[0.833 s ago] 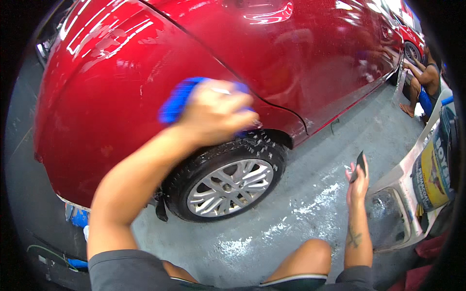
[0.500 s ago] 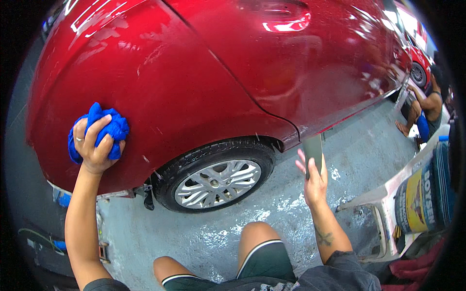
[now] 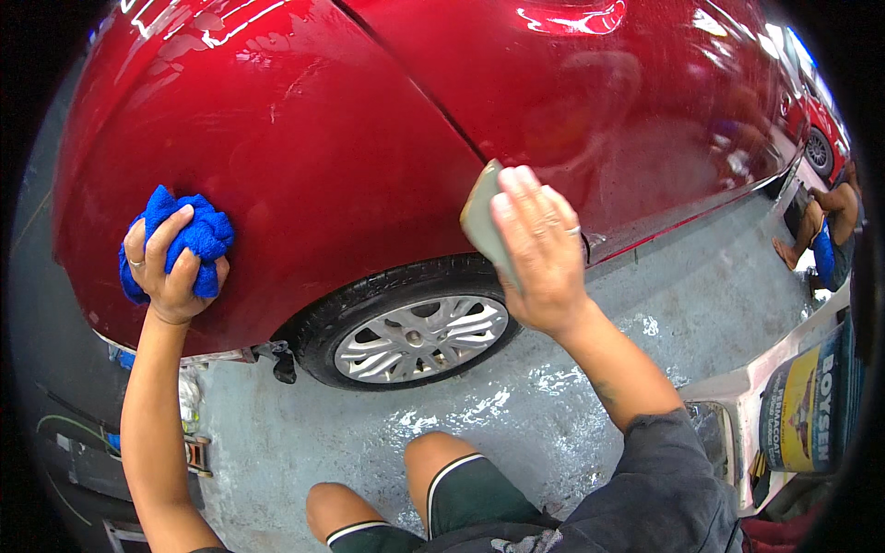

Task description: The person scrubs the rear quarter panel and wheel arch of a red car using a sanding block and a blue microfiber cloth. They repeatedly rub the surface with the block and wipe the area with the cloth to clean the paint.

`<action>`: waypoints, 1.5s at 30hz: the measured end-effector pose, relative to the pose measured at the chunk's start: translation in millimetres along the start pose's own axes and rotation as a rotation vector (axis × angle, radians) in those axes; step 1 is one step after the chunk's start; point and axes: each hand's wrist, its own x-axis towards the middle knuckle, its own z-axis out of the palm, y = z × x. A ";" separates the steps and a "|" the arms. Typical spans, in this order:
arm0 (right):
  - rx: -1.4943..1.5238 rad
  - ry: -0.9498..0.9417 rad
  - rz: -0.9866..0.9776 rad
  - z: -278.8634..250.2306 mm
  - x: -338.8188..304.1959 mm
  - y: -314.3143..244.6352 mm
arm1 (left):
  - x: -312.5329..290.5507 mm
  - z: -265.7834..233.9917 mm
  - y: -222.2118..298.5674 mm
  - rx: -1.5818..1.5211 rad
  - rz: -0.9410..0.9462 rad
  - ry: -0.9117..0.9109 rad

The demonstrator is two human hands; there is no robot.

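A charcoal shirt (image 3: 645,488) is worn with dark green shorts (image 3: 479,502) (hems (image 3: 435,486) edged white) and finger rings (image 3: 573,229).

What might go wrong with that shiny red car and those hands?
The floor has shiny, wet-looking patches, so someone could slip. The flat grey-green piece in the right hand might scratch the red car if pressed hard. And grit under the bunched blue cloth in the left hand might mark the paint too.

Cloth (image 3: 208,234) left of the wheel (image 3: 414,337)
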 end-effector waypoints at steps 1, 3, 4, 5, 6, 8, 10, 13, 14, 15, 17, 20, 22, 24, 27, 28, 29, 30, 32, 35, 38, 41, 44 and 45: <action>-0.066 -0.045 -0.024 8.4 -7.0 3.2 | 0.3 2.9 1.3 -0.011 -0.014 0.015; -0.205 -0.119 -0.015 31.3 -44.6 20.3 | 3.6 4.0 2.5 0.039 -0.016 -0.005; -0.260 -0.118 -0.027 34.5 -66.0 32.3 | 2.7 5.0 5.1 0.059 -0.023 -0.018; -0.300 -0.113 -0.034 38.2 -84.5 39.4 | 0.6 3.2 4.6 0.046 -0.008 -0.006; -0.289 -0.100 -0.030 42.5 -93.0 42.7 | -0.2 2.1 1.1 0.036 0.010 0.005; -0.243 -0.105 -0.011 46.8 -68.9 31.1 | -2.8 3.0 -0.4 0.028 0.024 0.018; -0.205 -0.121 0.001 45.8 -16.4 10.5 | -0.4 0.2 -1.3 0.042 0.020 0.002; -0.211 -0.081 0.027 44.6 37.9 -10.9 | -2.5 3.9 3.8 0.006 0.005 0.055; -0.277 -0.100 0.019 41.4 29.5 -6.1 | -2.5 0.7 1.4 0.012 -0.004 0.037; -0.273 -0.143 0.042 36.4 0.4 -1.6 | -1.7 -2.9 0.6 0.018 -0.013 0.019; -0.400 -0.187 0.014 32.4 -71.7 26.3 | 8.0 1.1 2.6 -0.004 -0.021 0.041; -0.269 -0.167 0.003 39.3 5.1 1.1 | 7.4 -2.4 6.4 -0.027 -0.051 0.061; -0.292 -0.078 -0.057 45.3 107.4 -18.8 | 14.3 -1.9 7.5 -0.018 -0.056 0.079; -0.313 -0.051 -0.051 44.3 136.1 -28.2 | 15.8 0.8 7.3 -0.036 -0.066 0.109; -0.271 -0.155 0.016 40.4 78.2 -36.5 | 5.7 -5.6 1.1 -0.040 -0.064 0.109; -0.282 -0.209 0.041 38.7 37.2 -29.7 | 8.4 -9.7 -1.6 -0.056 -0.074 0.114; -0.347 -0.267 0.030 32.8 2.6 -16.2 | 10.8 -7.1 -0.1 -0.075 -0.094 0.125; -0.327 -0.220 0.001 34.2 19.1 -18.4 | 11.0 -6.8 2.4 -0.059 -0.101 0.128; -0.329 -0.117 -0.048 44.6 100.5 -36.5 | 8.3 -10.5 3.1 -0.056 -0.114 0.132; -0.496 0.073 -0.155 57.2 245.7 -42.7 | 13.4 0.0 11.0 -0.080 -0.132 0.159; -0.473 0.022 -0.107 57.7 236.0 -54.8 | 7.7 -7.0 4.0 -0.083 -0.126 0.151; -0.395 -0.163 -0.002 44.0 106.4 -53.0 | 4.2 -12.4 1.6 -0.082 -0.147 0.188; -0.380 -0.184 -0.053 37.3 110.3 -55.9 | 2.4 -9.8 2.9 -0.078 -0.156 0.176; -0.404 -0.114 -0.097 49.0 149.4 -50.9 | -0.3 -9.7 2.7 -0.078 -0.161 0.177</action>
